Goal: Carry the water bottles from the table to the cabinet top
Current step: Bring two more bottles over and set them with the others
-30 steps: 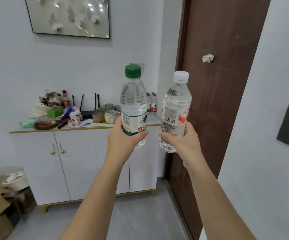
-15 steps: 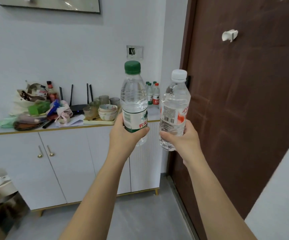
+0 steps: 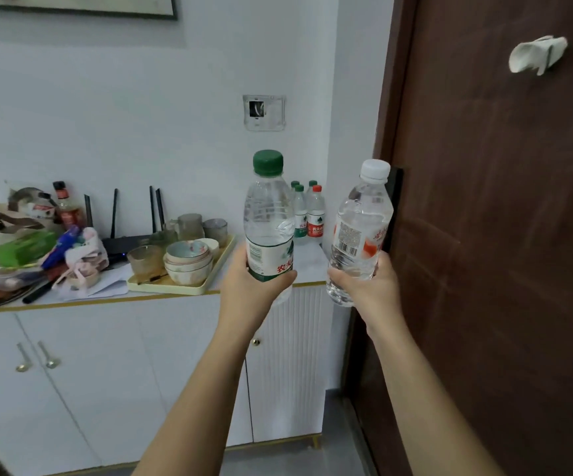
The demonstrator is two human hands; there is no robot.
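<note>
The water bottles are being held up in front of the cabinet top (image 3: 305, 266). The left hand (image 3: 250, 286) is wrapping its fingers around the green-cap bottle (image 3: 268, 214), at 12 o'clock. The right hand (image 3: 369, 286) is gripping the white-cap bottle (image 3: 360, 225), at 1 o'clock. Both are clear. The person is probably aiming for the bare spot by the standing bottles (image 3: 307, 211), staying off the tray (image 3: 175, 286).

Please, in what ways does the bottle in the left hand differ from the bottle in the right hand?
The left hand holds a green-capped bottle upright; the right hand holds a white-capped bottle tilted rightward. The green-capped bottle's label is white and green with red characters; the white-capped bottle's label shows a barcode and orange. Both are clear plastic, capped, held near the base.
</note>
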